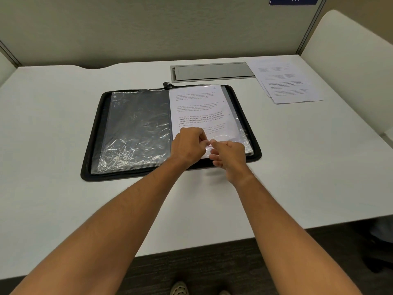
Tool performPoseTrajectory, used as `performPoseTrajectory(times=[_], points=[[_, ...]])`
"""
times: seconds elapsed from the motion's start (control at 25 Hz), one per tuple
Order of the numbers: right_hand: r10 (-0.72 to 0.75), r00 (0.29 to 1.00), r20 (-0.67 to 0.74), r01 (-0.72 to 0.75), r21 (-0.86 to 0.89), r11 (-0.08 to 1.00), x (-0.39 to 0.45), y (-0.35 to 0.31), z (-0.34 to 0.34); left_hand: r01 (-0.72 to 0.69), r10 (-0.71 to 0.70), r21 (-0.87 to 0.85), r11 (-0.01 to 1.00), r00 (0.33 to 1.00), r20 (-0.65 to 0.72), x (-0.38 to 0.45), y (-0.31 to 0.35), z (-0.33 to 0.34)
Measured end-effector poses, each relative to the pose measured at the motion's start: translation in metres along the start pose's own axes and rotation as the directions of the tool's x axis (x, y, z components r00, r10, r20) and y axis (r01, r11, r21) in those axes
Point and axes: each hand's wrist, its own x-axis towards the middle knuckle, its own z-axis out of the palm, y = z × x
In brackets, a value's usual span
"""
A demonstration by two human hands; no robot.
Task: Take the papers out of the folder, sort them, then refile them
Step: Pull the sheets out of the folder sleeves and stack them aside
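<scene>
A black zip folder [93, 145] lies open on the white table [53, 209]. Its left side shows empty, crinkled clear sleeves [138, 128]. On the right side lies a printed paper [200, 107] in a clear sleeve. My left hand [187, 147] and my right hand [229, 156] meet at the near edge of that page, and each pinches the sleeve's clear edge between thumb and fingers. A small stack of printed papers [287, 81] lies on the table at the far right, outside the folder.
A grey cable hatch [212, 71] is set into the table behind the folder. Beige partition walls [148, 28] close off the back and the right side. The table's near edge runs above dark carpet [202, 269], where my shoes show.
</scene>
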Motion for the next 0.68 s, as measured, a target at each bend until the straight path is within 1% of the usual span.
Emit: performPoseTrajectory(times=[0.08, 0.16, 0.24, 0.32, 0.4, 0.48, 0.52, 0.6, 0.64, 0.68], points=[[0.071, 0.996, -0.054, -0.068, 0.054, 0.996, 0.001, 0.001, 0.003, -0.002, 0.001, -0.018, 1.000, 1.000, -0.006, 0.001, -0.001, 0.000], [0.104, 0.989, -0.106, -0.087, 0.150, 0.985, 0.002, -0.001, 0.005, 0.008, -0.009, -0.043, 0.999, 1.000, -0.019, 0.003, -0.002, 0.000], [0.144, 0.982, -0.122, -0.107, 0.265, 0.958, 0.002, -0.004, 0.008, 0.016, -0.017, -0.053, 0.998, 0.999, -0.027, 0.003, -0.001, 0.000], [0.230, 0.966, -0.115, -0.164, 0.415, 0.895, 0.001, -0.007, 0.014, 0.014, -0.016, -0.056, 0.998, 0.999, -0.032, 0.003, 0.001, 0.000], [0.317, 0.934, -0.164, -0.186, 0.534, 0.825, 0.000, -0.007, 0.021, 0.008, -0.010, -0.053, 0.999, 0.999, -0.037, 0.002, 0.002, 0.000], [0.362, 0.911, -0.195, -0.188, 0.585, 0.789, 0.000, -0.003, 0.024, 0.011, -0.012, -0.049, 0.999, 0.999, -0.030, 0.002, 0.002, 0.001], [0.358, 0.916, -0.180, -0.187, 0.599, 0.779, 0.000, -0.002, 0.025, 0.011, -0.012, -0.048, 0.999, 1.000, -0.023, 0.002, 0.002, 0.001], [0.374, 0.922, -0.104, -0.239, 0.608, 0.757, 0.002, -0.001, 0.027, 0.007, -0.007, -0.047, 0.999, 1.000, -0.008, 0.000, 0.002, 0.002], [0.388, 0.915, -0.107, -0.249, 0.608, 0.754, 0.002, -0.003, 0.027, 0.006, -0.006, -0.046, 0.999, 1.000, -0.003, 0.000, 0.001, 0.002], [0.401, 0.905, -0.141, -0.242, 0.604, 0.759, 0.002, -0.005, 0.028, 0.004, -0.004, -0.042, 0.999, 1.000, -0.002, 0.000, 0.001, 0.003]])
